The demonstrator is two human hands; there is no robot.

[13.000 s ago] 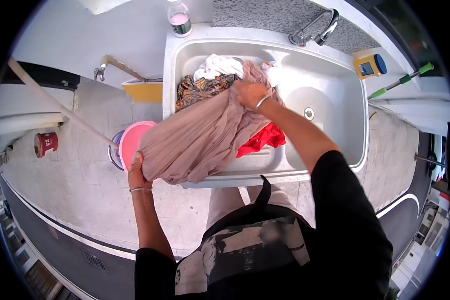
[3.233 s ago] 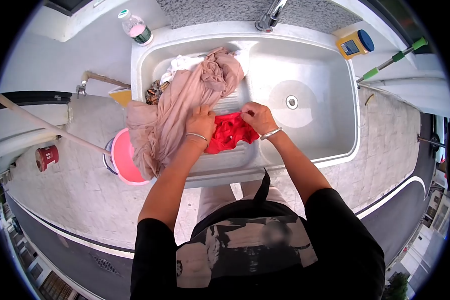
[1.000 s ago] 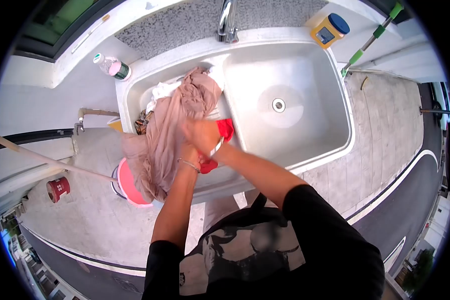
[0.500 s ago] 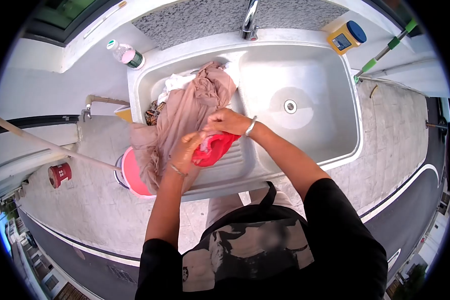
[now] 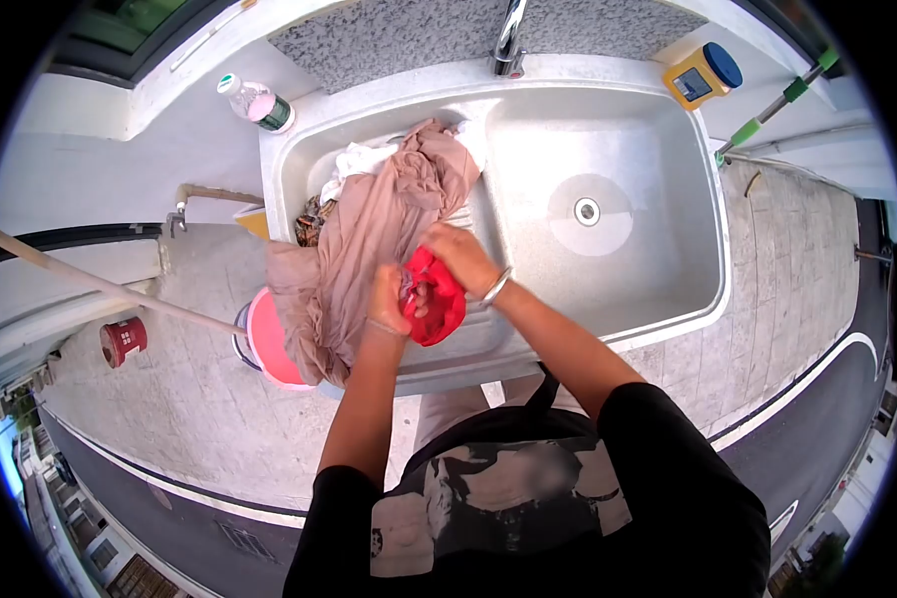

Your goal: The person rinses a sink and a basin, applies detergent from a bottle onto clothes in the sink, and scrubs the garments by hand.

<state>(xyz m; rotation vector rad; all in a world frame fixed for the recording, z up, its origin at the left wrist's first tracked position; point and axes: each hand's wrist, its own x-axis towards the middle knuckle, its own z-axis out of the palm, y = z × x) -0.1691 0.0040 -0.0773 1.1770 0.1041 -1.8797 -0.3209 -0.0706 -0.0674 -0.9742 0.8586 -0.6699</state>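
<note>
Both hands hold a bunched red cloth [image 5: 443, 317] over the ribbed left basin. My left hand [image 5: 393, 299] grips its left side, with some fingers showing through the folds. My right hand [image 5: 458, 261] is closed on the cloth's upper edge. Close by on the left, a large mauve cloth [image 5: 369, 234] lies in the basin and hangs over the sink's front left edge. Behind it are a white cloth [image 5: 359, 164] and a patterned dark cloth [image 5: 310, 223], both partly covered.
The double sink [image 5: 713, 299] has a faucet [image 5: 509, 45] behind it. A bottle [image 5: 259, 106] stands at its back left corner, a yellow jar [image 5: 701, 77] at the back right. A pink bucket [image 5: 272, 344] is below left, near a long pole [image 5: 110, 284]; a red bucket [image 5: 124, 342] is farther left.
The mauve cloth, earlier stretched between the hands, now lies in the basin. The hands have taken hold of the red cloth, lifted it and turned it between them.
</note>
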